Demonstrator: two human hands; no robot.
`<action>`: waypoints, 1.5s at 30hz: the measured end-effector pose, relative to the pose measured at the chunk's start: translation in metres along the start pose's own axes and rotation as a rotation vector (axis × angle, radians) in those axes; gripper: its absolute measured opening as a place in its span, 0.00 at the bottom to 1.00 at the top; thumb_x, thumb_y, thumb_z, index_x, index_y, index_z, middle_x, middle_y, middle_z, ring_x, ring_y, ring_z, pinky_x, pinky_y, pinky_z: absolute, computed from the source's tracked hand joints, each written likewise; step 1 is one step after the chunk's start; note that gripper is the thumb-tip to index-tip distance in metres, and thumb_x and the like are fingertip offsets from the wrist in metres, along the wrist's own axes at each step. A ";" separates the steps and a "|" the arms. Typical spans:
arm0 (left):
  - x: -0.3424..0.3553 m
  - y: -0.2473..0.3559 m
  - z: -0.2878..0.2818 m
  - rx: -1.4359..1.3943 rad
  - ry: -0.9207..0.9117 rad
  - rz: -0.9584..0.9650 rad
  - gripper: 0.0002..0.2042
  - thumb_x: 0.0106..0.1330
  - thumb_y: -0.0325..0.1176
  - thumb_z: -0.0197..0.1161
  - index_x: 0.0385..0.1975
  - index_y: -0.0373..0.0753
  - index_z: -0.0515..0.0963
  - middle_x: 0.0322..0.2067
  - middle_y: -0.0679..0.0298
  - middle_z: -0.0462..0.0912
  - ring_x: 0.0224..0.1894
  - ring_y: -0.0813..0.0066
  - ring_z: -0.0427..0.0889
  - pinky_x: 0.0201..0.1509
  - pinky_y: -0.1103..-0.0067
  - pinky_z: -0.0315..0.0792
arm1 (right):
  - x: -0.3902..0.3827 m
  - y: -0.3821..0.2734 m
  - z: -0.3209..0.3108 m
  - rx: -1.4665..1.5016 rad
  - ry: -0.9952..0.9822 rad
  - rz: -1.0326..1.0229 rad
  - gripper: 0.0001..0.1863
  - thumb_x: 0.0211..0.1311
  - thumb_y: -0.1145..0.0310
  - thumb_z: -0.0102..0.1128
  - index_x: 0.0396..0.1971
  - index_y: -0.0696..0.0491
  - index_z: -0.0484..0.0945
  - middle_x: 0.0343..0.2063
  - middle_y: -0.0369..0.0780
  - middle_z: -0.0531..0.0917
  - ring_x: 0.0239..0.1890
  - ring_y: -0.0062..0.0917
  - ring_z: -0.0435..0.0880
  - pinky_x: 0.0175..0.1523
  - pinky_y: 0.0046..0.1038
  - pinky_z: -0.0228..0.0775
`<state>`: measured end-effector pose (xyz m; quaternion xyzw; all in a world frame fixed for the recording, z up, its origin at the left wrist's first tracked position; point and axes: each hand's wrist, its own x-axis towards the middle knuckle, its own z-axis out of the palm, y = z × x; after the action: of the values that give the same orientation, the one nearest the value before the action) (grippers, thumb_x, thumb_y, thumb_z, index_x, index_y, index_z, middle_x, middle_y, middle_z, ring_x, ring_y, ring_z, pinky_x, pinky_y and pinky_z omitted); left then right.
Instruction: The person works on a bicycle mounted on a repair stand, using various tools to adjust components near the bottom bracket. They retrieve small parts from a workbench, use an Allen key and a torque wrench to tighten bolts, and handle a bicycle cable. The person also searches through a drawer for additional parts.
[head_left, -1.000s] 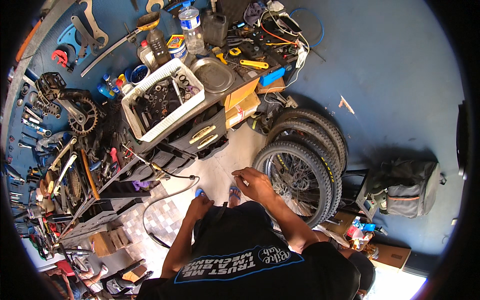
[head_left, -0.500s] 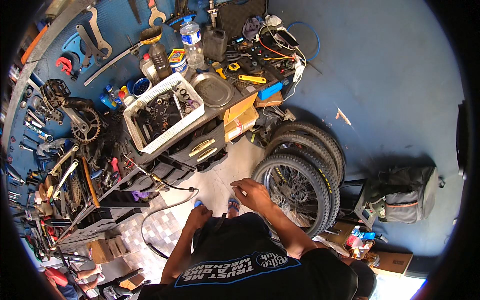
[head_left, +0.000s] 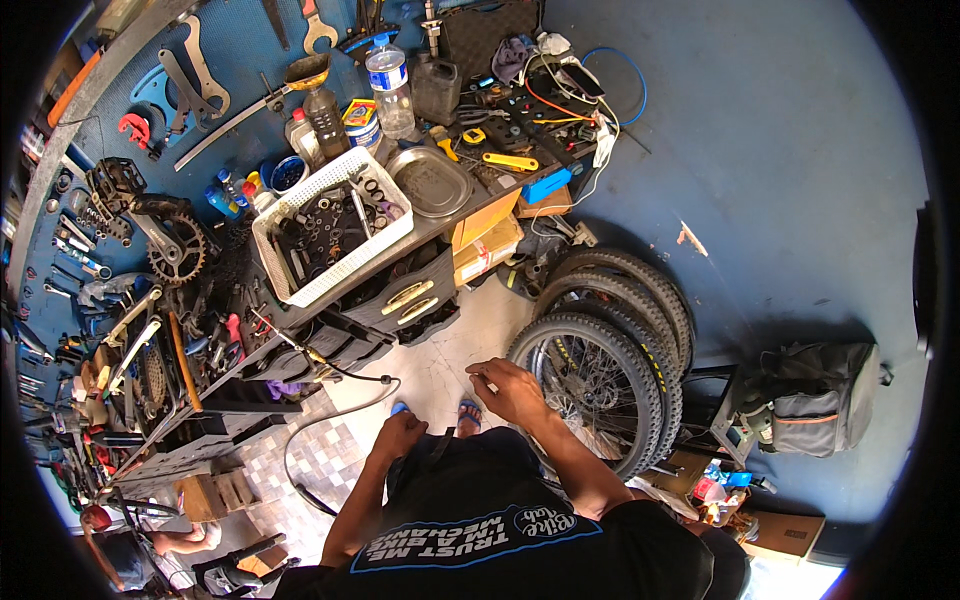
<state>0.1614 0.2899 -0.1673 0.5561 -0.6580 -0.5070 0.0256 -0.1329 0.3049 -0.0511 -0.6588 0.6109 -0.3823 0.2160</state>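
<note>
Over my lap, in front of my dark shirt and apron, my left hand (head_left: 402,435) is closed, its fingers curled inward. Whatever may be inside it is hidden. Further forward and to the right, my right hand (head_left: 508,390) hovers above the floor with loosely bent fingers apart, and I see nothing in it. Closest to it stands a bicycle wheel (head_left: 590,328) with a knobby tyre, leaning with several others. Ahead of my left hand, a grey hose (head_left: 365,380) with a brass fitting hangs from the bench and loops to the floor.
A workbench carries a white basket (head_left: 330,278) of small parts, a metal tray (head_left: 462,208), bottles and a crankset (head_left: 180,250). Tools hang on the blue wall. A backpack (head_left: 810,400) stands at right, a cardboard box (head_left: 785,532) below. Another person's leg (head_left: 190,538) shows lower left.
My view has shifted slightly, so the bench and wheels sit a little further right. Both hands keep nearly the same pose. The other person at the lower left has moved.
</note>
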 end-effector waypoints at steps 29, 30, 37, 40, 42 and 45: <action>-0.012 -0.002 0.000 0.072 -0.017 -0.067 0.18 0.66 0.45 0.69 0.34 0.32 0.84 0.31 0.50 0.86 0.34 0.60 0.85 0.42 0.67 0.77 | 0.008 -0.007 0.019 0.019 -0.075 0.022 0.08 0.64 0.69 0.65 0.41 0.48 0.86 0.37 0.39 0.88 0.40 0.37 0.88 0.46 0.36 0.82; -0.011 -0.006 0.000 0.081 -0.015 -0.081 0.18 0.66 0.45 0.69 0.33 0.32 0.84 0.30 0.50 0.85 0.34 0.60 0.85 0.42 0.66 0.77 | 0.012 -0.008 0.024 0.014 -0.069 -0.005 0.08 0.63 0.69 0.66 0.41 0.49 0.87 0.36 0.39 0.88 0.39 0.36 0.88 0.45 0.35 0.82; 0.024 -0.015 -0.018 0.069 -0.026 0.049 0.18 0.65 0.47 0.67 0.29 0.34 0.83 0.30 0.46 0.84 0.35 0.49 0.84 0.41 0.60 0.75 | 0.050 -0.017 0.043 0.005 -0.119 -0.046 0.07 0.63 0.71 0.67 0.41 0.50 0.87 0.34 0.40 0.87 0.36 0.33 0.88 0.40 0.33 0.81; 0.051 -0.010 -0.036 0.050 -0.005 0.085 0.19 0.66 0.47 0.66 0.30 0.33 0.84 0.30 0.45 0.84 0.34 0.49 0.84 0.40 0.60 0.75 | 0.072 -0.021 0.045 0.007 -0.153 -0.011 0.07 0.62 0.70 0.67 0.40 0.50 0.87 0.36 0.39 0.87 0.38 0.36 0.88 0.44 0.35 0.81; 0.071 -0.010 -0.052 0.020 0.016 0.157 0.20 0.66 0.48 0.66 0.30 0.32 0.83 0.27 0.46 0.82 0.30 0.51 0.82 0.37 0.63 0.74 | 0.091 -0.021 0.045 0.004 -0.123 -0.066 0.08 0.63 0.73 0.68 0.41 0.51 0.87 0.33 0.41 0.87 0.34 0.33 0.87 0.39 0.33 0.81; 0.089 0.004 -0.082 0.024 0.060 0.143 0.19 0.67 0.48 0.64 0.32 0.34 0.84 0.27 0.45 0.81 0.33 0.50 0.83 0.40 0.61 0.74 | 0.121 -0.022 0.038 -0.031 -0.105 -0.026 0.09 0.60 0.74 0.68 0.40 0.51 0.86 0.35 0.40 0.87 0.38 0.36 0.88 0.44 0.35 0.81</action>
<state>0.1737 0.1697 -0.1724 0.5229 -0.7010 -0.4791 0.0746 -0.0942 0.1839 -0.0285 -0.6891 0.5960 -0.3403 0.2327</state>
